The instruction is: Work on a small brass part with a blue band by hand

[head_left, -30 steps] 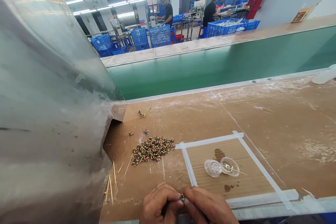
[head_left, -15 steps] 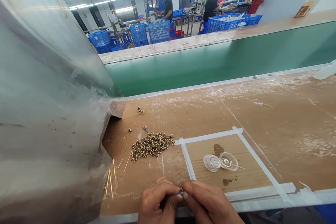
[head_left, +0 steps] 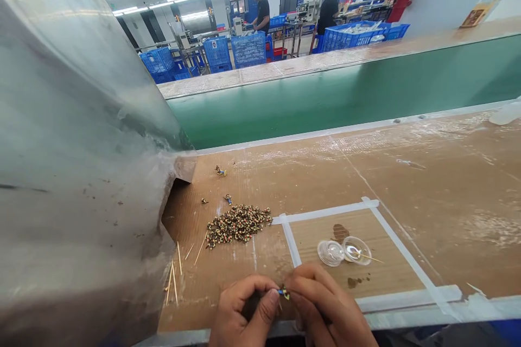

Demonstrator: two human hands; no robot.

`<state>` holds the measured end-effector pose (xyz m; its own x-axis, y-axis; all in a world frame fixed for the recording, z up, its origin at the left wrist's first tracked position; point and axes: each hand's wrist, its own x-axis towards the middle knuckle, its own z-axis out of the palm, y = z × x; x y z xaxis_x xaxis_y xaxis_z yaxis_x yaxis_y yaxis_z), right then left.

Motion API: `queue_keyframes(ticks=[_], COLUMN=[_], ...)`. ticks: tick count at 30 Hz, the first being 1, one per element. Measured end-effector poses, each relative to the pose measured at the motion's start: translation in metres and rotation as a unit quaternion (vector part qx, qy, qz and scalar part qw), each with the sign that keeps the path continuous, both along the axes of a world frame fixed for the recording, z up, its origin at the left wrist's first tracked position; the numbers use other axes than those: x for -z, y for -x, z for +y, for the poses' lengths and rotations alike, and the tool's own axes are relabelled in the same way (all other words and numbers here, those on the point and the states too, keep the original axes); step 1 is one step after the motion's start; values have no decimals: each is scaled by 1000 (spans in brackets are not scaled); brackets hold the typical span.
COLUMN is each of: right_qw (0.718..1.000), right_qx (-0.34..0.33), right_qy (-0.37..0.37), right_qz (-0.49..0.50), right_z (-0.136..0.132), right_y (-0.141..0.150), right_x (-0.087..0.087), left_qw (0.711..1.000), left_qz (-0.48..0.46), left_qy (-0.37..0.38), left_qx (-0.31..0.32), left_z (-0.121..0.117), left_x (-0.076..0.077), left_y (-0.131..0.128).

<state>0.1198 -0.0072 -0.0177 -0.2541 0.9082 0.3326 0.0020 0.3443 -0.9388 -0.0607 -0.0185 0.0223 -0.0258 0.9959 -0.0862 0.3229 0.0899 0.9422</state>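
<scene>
Near the front edge of the bench, a small painted figurine (head_left: 283, 293), blue with yellow-green and dark parts, sits between my two hands. My left hand (head_left: 248, 309) pinches its blue end between thumb and forefinger. The fingers of my right hand (head_left: 325, 303) are closed on its other, darker end and hide part of it. Beyond my hands lies a heap of tiny black, yellow and red pieces (head_left: 240, 223). Behind the heap are a blue-bodied figurine (head_left: 228, 199), another figurine with a yellow-green base (head_left: 221, 172) and one loose small piece (head_left: 204, 201).
A clear plastic cup (head_left: 358, 251) with a wooden stick and its lid (head_left: 330, 253) lie inside a white tape frame (head_left: 291, 238). Toothpicks (head_left: 175, 282) are scattered at left beside a large metal duct (head_left: 101, 173). A green conveyor belt (head_left: 285, 105) runs behind; two people work farther back.
The figurine has turned so more of its blue and yellow-green parts show. My right hand has risen slightly, with its fingers moved, and the view has shifted a little.
</scene>
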Motion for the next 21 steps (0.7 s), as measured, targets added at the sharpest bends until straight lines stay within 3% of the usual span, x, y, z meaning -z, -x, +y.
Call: queue_keyframes(ticks=[7, 11, 21], right_qw=[1000, 1000, 997], right_qx=[3, 7, -23], right_qy=[8, 23, -47], right_qz=[4, -16, -61], right_z=[0, 0, 5], right_y=[1, -2, -7], right_x=[-4, -8, -6], left_qw=[1000, 1000, 994], left_qz=[-11, 2, 8], left_qy=[14, -24, -103], left_qx=[21, 18, 34], left_z=[-3, -6, -2], left_x=[9, 15, 9], left_y=[6, 4, -4])
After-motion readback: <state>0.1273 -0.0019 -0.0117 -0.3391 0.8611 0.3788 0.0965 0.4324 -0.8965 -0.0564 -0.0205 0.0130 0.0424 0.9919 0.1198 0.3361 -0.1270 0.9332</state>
